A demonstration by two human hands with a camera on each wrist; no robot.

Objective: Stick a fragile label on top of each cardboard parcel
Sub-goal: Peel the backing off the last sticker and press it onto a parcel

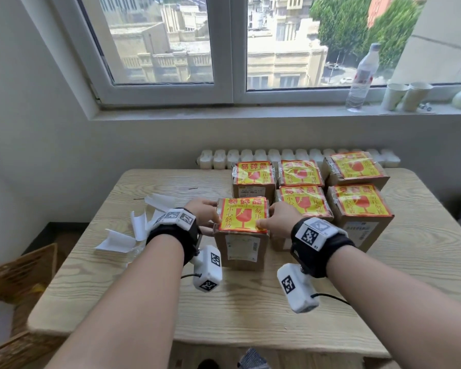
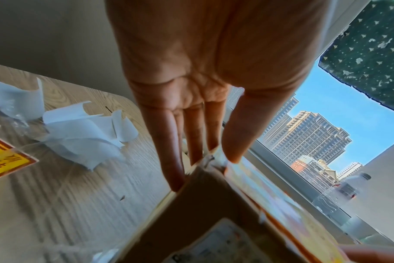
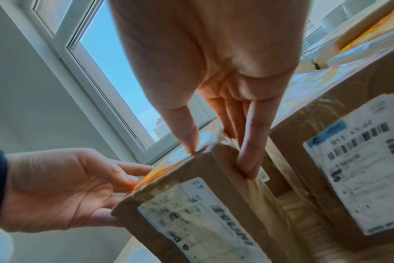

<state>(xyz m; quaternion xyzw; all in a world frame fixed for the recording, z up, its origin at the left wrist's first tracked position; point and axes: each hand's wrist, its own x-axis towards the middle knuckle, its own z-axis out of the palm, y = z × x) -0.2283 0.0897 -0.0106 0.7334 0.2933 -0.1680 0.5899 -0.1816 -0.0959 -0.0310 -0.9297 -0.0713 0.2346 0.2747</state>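
Six brown cardboard parcels on the pale wood-grain counter. Nearest parcel front centre, red-and-yellow fragile label on top. Left hand at its left side, right hand at its right. Five labelled parcels behind and right. Curled white backing papers left of it. Clear plastic bottle on windowsill behind.

Labelled parcels crowd right; left probably passable.
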